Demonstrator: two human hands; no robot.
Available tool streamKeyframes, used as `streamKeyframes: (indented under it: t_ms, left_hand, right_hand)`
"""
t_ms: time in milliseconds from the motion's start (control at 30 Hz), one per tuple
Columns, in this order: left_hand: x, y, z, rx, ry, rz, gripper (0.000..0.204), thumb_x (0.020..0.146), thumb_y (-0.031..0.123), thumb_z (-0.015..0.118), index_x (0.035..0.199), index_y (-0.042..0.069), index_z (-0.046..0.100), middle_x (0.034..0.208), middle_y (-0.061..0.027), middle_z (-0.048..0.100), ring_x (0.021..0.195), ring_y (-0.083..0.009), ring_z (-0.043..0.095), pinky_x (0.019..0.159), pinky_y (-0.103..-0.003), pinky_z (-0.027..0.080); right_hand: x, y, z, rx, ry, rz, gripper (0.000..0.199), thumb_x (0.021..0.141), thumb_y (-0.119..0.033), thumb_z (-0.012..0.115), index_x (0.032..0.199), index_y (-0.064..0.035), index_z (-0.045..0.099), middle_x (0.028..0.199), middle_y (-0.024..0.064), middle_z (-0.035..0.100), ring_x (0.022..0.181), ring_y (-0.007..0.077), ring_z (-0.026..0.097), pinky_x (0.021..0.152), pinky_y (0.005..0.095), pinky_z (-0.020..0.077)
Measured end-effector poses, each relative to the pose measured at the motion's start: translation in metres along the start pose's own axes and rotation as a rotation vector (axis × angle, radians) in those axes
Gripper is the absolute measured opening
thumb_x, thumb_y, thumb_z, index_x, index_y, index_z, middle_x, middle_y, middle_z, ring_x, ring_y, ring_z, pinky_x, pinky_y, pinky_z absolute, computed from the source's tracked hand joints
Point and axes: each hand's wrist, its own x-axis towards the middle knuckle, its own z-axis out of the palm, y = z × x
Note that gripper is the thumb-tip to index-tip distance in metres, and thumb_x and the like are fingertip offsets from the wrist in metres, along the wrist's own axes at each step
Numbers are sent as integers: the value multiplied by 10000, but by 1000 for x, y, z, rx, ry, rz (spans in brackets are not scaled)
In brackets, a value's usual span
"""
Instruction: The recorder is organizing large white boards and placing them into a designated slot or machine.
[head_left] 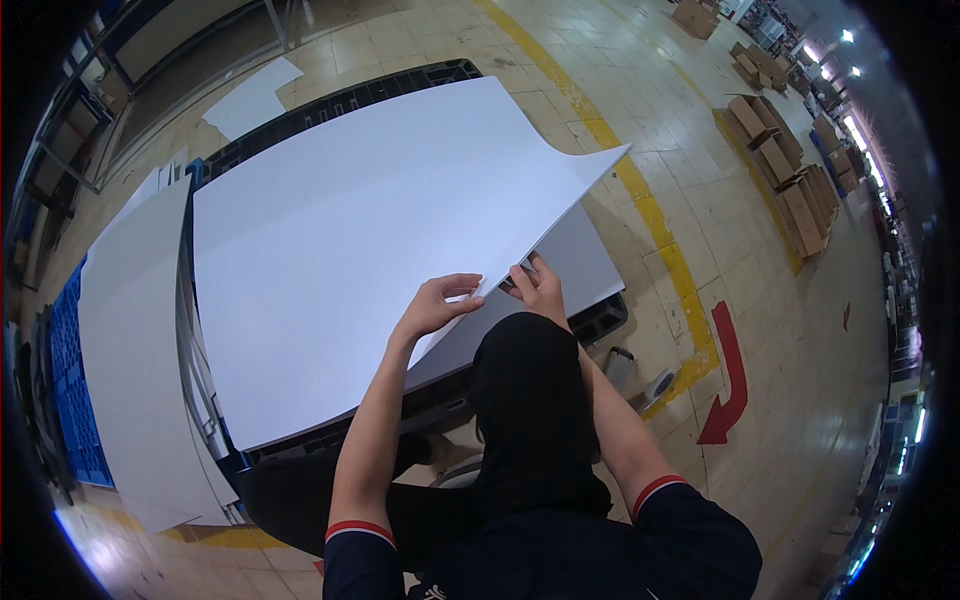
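Note:
A large white sheet (350,230) lies over a stack, its near right edge lifted and its right corner curling up. My right hand (540,290) is closed on that lifted edge, thumb on the upper side and fingers curled around it. Just left of it, my left hand (447,303) is at the same edge, with thumb and fingertips drawn together. A small pale bit shows at its fingertips; whether it is part of the sheet I cannot tell. Below the lifted edge, a grey-looking sheet (588,258) shows on the stack.
Under the stack is a black pallet (603,318). At the left, more pale boards (135,350) lie by a blue pallet (68,370). A white offcut (250,100) rests on the floor behind. Yellow lines (650,215), a red arrow (735,375) and cardboard boxes (800,215) are to the right.

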Motion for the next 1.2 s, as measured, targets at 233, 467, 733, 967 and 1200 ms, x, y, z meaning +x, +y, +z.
streamKeyframes:
  t_ms: [233,467,733,967,1200]
  left_hand:
    - [5,-7,3,22,17,-2,441,766,320,673,1089,32,587,1030,-111,618,982,-226,584,839,-333,460]
    - [2,7,10,61,179,19,325,850,155,542,1172,118,523,941,-160,616,862,-242,606,727,-322,474]
    - [8,-5,11,322,246,347,269,830,74,500,1088,92,574,949,-149,615,827,-258,599,726,-305,466]
    - [6,8,16,274,66,42,309,849,227,570,1140,124,579,977,-114,642,811,-183,610,729,-302,472]
    - [11,-7,16,127,27,-10,307,858,257,573,1120,97,591,859,-88,651,750,-112,581,670,-267,468]
  right_hand:
    - [2,3,-1,-19,-34,-29,410,897,-99,464,1273,11,341,1036,127,556,932,178,556,831,327,481]
    - [3,6,-5,35,-17,-24,425,900,-89,453,1292,8,322,1043,131,556,938,176,551,828,322,481]
    - [7,14,-1,-18,65,13,594,866,-131,545,1353,0,231,1040,136,569,917,160,553,787,288,484]
    - [9,17,-5,-23,84,-1,643,840,-138,587,1336,54,226,1040,166,573,900,156,558,747,269,482]
    - [7,16,-6,-54,87,27,653,830,-148,603,1332,56,239,1026,166,580,880,164,560,738,273,474]
